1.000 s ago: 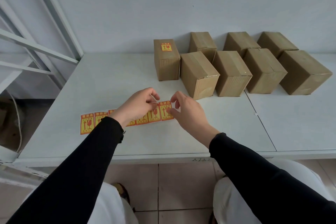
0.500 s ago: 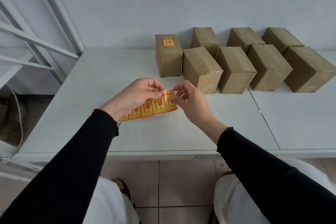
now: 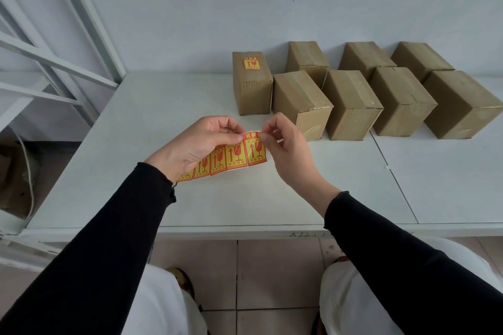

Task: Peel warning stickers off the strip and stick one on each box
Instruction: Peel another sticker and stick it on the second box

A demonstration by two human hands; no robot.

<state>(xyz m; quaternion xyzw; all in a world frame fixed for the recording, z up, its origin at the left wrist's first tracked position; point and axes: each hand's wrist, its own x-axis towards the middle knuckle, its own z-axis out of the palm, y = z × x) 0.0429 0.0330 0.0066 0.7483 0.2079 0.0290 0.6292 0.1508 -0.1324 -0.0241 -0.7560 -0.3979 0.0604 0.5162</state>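
— Our left hand (image 3: 198, 145) grips the yellow-and-red paper sticker strip (image 3: 226, 159) above the white table (image 3: 130, 122); our right hand (image 3: 285, 149) pinches the end sticker's corner.

— We should peel slowly, flat, then press it on an unlabelled brown cardboard box (image 3: 300, 102).

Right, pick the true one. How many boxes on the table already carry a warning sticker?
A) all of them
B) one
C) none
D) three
B: only the leftmost box shows a warning sticker on its top; the other seven boxes show plain cardboard tops, such as the nearest one.
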